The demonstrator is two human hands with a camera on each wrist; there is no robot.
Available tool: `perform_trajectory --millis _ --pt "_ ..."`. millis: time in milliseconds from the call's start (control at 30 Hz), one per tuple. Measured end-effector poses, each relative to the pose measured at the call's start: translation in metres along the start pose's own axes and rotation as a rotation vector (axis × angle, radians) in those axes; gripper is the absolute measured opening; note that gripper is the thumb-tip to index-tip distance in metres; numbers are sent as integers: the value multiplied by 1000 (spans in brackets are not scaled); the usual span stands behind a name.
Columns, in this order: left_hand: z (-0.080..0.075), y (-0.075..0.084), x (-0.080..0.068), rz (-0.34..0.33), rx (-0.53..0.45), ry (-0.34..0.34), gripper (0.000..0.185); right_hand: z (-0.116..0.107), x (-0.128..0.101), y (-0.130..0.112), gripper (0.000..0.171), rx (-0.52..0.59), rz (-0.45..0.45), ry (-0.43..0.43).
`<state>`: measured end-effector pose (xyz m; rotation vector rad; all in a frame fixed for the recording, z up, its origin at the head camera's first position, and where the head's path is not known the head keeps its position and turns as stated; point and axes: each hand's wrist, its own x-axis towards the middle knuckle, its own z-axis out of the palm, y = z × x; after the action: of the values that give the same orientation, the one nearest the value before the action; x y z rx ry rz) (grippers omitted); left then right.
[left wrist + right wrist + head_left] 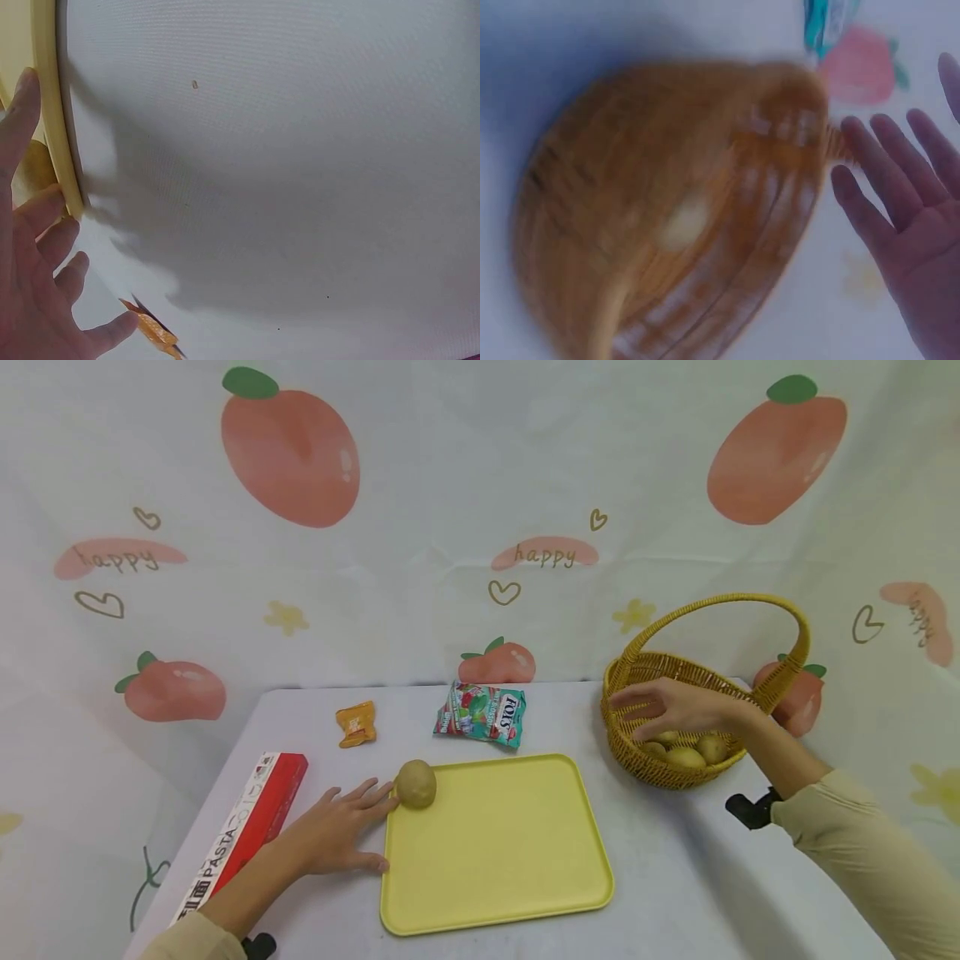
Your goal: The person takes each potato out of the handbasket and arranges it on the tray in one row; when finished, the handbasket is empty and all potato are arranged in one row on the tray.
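My left hand point(337, 828) lies at the left rim of a yellow tray point(495, 852), fingers spread, thumb and fingertips right at the edge. A round potato point(416, 783) sits in the tray's far left corner, close to those fingertips. In the left wrist view, part of the potato point(34, 169) shows behind the rim. Over the opening of a woven basket point(660, 768) hangs my right hand point(678, 703), fingers loosely extended and holding nothing. Several potatoes point(686, 757) lie inside that basket, partly hidden by the hand. The right wrist view shows the open palm point(937, 262) beside the basket.
A red and white pasta box point(251, 822) lies left of my left forearm. Behind the tray are a small orange packet point(357, 724) and a green candy bag point(483, 714). The basket's tall handle point(720, 600) arches above its opening. A printed cloth hangs behind the table.
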<state>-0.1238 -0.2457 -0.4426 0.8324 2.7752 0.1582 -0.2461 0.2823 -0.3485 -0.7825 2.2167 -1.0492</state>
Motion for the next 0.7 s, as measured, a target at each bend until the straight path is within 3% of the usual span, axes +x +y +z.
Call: perform_trajectory --millis 267,533,700 --pt "-2 1 -1 5 -14 -9 97 -28 -18 34 60 -63 142 14" --pt "-2 1 0 -12 -24 -24 97 -37 -20 60 58 -52 217 63" --pt "-3 1 0 -12 -33 -21 97 -40 -20 76 61 16 261 47"
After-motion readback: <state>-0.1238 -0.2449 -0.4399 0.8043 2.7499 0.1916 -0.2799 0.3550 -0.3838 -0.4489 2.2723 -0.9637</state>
